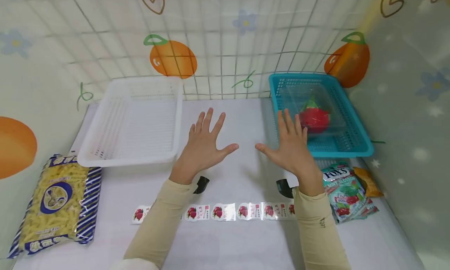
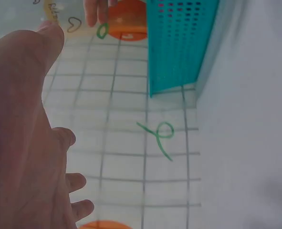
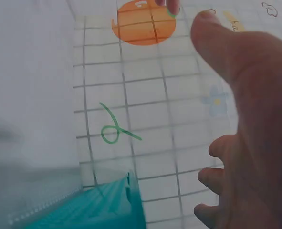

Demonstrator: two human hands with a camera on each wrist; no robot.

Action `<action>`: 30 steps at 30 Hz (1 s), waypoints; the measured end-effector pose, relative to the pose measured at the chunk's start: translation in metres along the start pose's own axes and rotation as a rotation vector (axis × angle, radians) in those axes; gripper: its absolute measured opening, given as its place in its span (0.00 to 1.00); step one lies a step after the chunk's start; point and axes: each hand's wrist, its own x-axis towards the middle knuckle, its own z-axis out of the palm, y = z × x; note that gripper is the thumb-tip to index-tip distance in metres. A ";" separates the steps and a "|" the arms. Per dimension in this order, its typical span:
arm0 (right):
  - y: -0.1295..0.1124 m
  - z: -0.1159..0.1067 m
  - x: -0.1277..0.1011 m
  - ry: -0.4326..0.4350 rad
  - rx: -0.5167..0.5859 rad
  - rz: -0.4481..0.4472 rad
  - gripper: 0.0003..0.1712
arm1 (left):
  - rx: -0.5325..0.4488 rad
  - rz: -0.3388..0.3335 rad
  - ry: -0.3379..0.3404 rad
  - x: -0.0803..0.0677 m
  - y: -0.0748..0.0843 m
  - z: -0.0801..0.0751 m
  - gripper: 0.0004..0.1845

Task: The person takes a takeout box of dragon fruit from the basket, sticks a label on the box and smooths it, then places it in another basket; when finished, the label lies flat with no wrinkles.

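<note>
White table [image 1: 242,242], patterned wall [image 1: 218,47] behind it. Largest to smallest:

White basket [image 1: 130,121]: beyond and outward of the left fingertips, just past the little finger side, not touched.

Blue basket [image 1: 351,121]: directly beyond the right fingertips, its near-left corner under or just behind them; whether they touch it I can't tell. Inside it a red fruit [image 1: 314,119] in a clear box, just past the right index and middle fingertips.

Pasta bag [image 1: 56,203]: well outward of the left little finger, down near the elbow level, flat on the table.

Left hand [image 1: 204,145]: palm down, fingers straight and spread wide, thumb pointing inward toward the other thumb. Holds nothing. Left wrist view agrees: fingers [image 2: 76,181] apart, nothing in the palm.

Right hand [image 1: 291,145]: same pose, mirrored; fingers fanned, thumb inward, nothing held. The thumbs are near each other but apart.

Candy bag [image 1: 342,194]: behind the right fingers, beside the wrist on the outer side. An orange packet [image 1: 367,182] is tucked just beyond it.

Strip of small packets [image 1: 218,212]: well behind both sets of fingers, running across under the two forearms.
</note>
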 end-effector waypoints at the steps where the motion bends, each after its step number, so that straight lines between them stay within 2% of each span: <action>1: 0.001 -0.002 0.000 0.002 0.006 0.001 0.68 | -0.009 0.007 -0.006 0.002 0.002 0.000 0.53; 10: 0.020 -0.023 0.003 0.055 0.057 0.017 0.72 | -0.132 0.062 -0.074 0.023 0.027 0.001 0.54; 21: 0.053 -0.054 0.002 0.063 0.102 0.058 0.75 | -0.313 0.157 -0.131 0.056 0.066 0.012 0.59; 30: 0.080 -0.064 0.009 0.024 0.099 0.123 0.76 | -0.354 0.235 -0.186 0.080 0.105 0.027 0.64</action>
